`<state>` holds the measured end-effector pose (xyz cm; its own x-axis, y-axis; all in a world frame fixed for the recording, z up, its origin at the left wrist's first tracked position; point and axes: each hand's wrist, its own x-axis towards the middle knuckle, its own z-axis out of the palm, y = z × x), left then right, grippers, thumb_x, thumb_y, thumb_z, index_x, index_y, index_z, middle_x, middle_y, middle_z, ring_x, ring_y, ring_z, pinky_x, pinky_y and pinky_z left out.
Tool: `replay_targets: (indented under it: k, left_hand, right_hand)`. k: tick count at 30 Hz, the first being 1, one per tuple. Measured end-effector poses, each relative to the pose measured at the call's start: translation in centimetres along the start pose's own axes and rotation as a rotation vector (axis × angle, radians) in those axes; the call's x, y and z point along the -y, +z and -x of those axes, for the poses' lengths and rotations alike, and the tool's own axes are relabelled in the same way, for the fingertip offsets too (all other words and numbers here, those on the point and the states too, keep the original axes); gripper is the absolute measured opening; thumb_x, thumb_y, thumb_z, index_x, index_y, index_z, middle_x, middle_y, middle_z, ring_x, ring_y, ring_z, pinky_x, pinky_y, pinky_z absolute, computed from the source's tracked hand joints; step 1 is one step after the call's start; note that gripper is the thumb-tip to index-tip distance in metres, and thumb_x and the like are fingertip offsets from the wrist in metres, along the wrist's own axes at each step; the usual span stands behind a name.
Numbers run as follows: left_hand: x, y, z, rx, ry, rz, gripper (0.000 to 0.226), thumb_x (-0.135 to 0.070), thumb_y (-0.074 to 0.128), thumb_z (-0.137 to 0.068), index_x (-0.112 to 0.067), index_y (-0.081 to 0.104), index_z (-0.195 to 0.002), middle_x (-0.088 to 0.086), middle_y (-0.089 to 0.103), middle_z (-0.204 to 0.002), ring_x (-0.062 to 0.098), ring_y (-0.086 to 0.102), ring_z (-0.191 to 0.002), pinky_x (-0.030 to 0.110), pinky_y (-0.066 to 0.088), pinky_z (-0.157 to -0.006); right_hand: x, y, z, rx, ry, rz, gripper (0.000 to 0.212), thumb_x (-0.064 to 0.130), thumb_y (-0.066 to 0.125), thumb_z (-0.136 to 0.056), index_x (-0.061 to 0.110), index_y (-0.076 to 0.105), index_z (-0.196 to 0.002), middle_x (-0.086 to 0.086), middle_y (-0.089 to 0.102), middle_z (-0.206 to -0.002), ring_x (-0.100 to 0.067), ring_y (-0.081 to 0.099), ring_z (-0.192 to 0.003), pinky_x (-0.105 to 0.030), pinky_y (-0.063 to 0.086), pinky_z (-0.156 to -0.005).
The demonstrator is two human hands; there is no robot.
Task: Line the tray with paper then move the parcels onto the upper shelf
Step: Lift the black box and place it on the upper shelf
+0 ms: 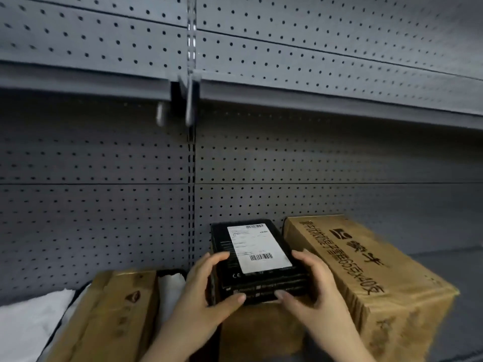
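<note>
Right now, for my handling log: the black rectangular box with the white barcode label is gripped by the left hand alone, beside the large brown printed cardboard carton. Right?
Not alone: the head view shows both the left hand and the right hand gripping the black rectangular box with the white barcode label, beside the large brown printed cardboard carton.

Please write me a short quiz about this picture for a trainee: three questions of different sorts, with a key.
1. True or false: the black box already stands on the upper shelf.
2. The left hand and the right hand both grip: A) a bottle B) the black box C) a tape roll.
3. Fill in: the printed cardboard box stands on the ____ side of the black box.
Key: 1 false; 2 B; 3 right.
</note>
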<state>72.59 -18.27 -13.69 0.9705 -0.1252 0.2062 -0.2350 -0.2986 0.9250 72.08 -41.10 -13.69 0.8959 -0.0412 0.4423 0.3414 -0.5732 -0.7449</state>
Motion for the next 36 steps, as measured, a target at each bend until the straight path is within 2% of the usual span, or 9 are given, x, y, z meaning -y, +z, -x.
replay_targets:
  k: [2,5,8,13,21,25,28,31,36]
  left_hand:
    - [-0.2,0.9,-0.5,-0.050,-0.027,0.003,0.071,-0.047,0.083,-0.066,-0.065,0.042,-0.122,-0.023,0.032,-0.146,0.002,0.026,-0.139,0.041,0.031,-0.116]
    - [-0.7,1.7,-0.9,-0.090,-0.076,0.017,0.069,-0.032,0.084,-0.072,-0.056,0.043,-0.122,-0.027,0.040,-0.129,-0.006,0.035,-0.118,0.022,0.033,-0.106]
    - [-0.6,2.3,-1.3,-0.134,-0.089,0.005,0.067,-0.024,0.085,-0.072,-0.049,0.047,-0.122,-0.030,0.051,-0.124,-0.005,0.048,-0.119,0.013,0.042,-0.096]
    - [-0.3,3.7,-1.2,-0.200,-0.083,-0.024,0.064,-0.018,0.085,-0.072,-0.046,0.051,-0.118,-0.025,0.059,-0.120,-0.010,0.053,-0.112,-0.002,0.042,-0.080]
    - [-2.1,2.9,-0.1,-0.216,-0.002,-0.048,0.053,-0.019,0.084,-0.073,-0.044,0.058,-0.112,-0.021,0.063,-0.117,-0.018,0.055,-0.102,0.004,0.045,-0.082]
    - [-4.3,1.1,1.1,-0.171,0.061,-0.042,0.050,-0.023,0.084,-0.074,-0.045,0.057,-0.110,-0.023,0.064,-0.113,-0.017,0.056,-0.098,0.003,0.047,-0.077]
    - [-5.9,-0.3,2.6,-0.182,0.112,-0.030,0.050,-0.029,0.084,-0.072,-0.049,0.059,-0.111,-0.020,0.064,-0.116,-0.007,0.059,-0.103,0.017,0.051,-0.087]
    - [-7.5,-1.8,4.9,-0.200,0.147,-0.025,0.051,-0.034,0.085,-0.068,-0.050,0.061,-0.111,-0.016,0.065,-0.118,0.002,0.062,-0.107,0.034,0.052,-0.097]
    - [-10.7,-4.1,10.0,-0.245,0.185,-0.037,0.057,-0.051,0.081,-0.056,-0.048,0.063,-0.111,-0.013,0.066,-0.118,0.004,0.062,-0.108,0.035,0.050,-0.098]
  right_hand:
    - [-0.7,-0.1,-1.2,0.092,0.014,0.015,0.071,0.028,0.086,-0.066,0.053,0.043,-0.117,0.010,0.036,-0.145,-0.006,0.023,-0.142,-0.037,0.023,-0.119]
    - [-1.3,0.0,-2.6,0.198,0.063,-0.019,0.078,0.029,0.086,-0.067,0.044,0.041,-0.128,0.010,0.033,-0.145,-0.005,0.026,-0.138,-0.032,0.025,-0.118]
    - [-1.9,0.2,-3.4,0.259,0.095,-0.045,0.081,0.027,0.087,-0.066,0.038,0.042,-0.132,0.014,0.040,-0.139,-0.002,0.035,-0.128,-0.029,0.032,-0.114]
    - [-2.1,0.2,-3.7,0.241,0.136,-0.130,0.072,0.014,0.086,-0.067,0.043,0.047,-0.120,0.027,0.054,-0.111,0.001,0.050,-0.109,-0.011,0.041,-0.088]
    - [0.6,-0.5,-2.2,0.157,0.150,-0.147,0.069,0.018,0.087,-0.067,0.036,0.052,-0.123,0.020,0.057,-0.114,0.009,0.052,-0.100,-0.004,0.043,-0.075]
    - [3.3,-1.3,-0.9,0.047,0.128,-0.175,0.064,0.023,0.090,-0.061,0.045,0.057,-0.112,0.010,0.061,-0.119,-0.005,0.057,-0.109,-0.031,0.052,-0.093]
    - [5.9,-2.2,0.2,-0.009,0.091,-0.197,0.064,0.031,0.091,-0.054,0.046,0.059,-0.108,0.010,0.064,-0.116,-0.010,0.060,-0.109,-0.040,0.052,-0.095]
    - [8.4,-3.1,2.0,-0.026,0.060,-0.209,0.066,0.036,0.090,-0.052,0.048,0.058,-0.108,0.011,0.064,-0.116,-0.011,0.060,-0.109,-0.041,0.052,-0.094]
    - [12.4,-4.6,5.8,-0.019,-0.020,-0.236,0.063,0.032,0.090,-0.058,0.048,0.056,-0.108,0.017,0.065,-0.113,-0.002,0.061,-0.104,-0.032,0.051,-0.092]
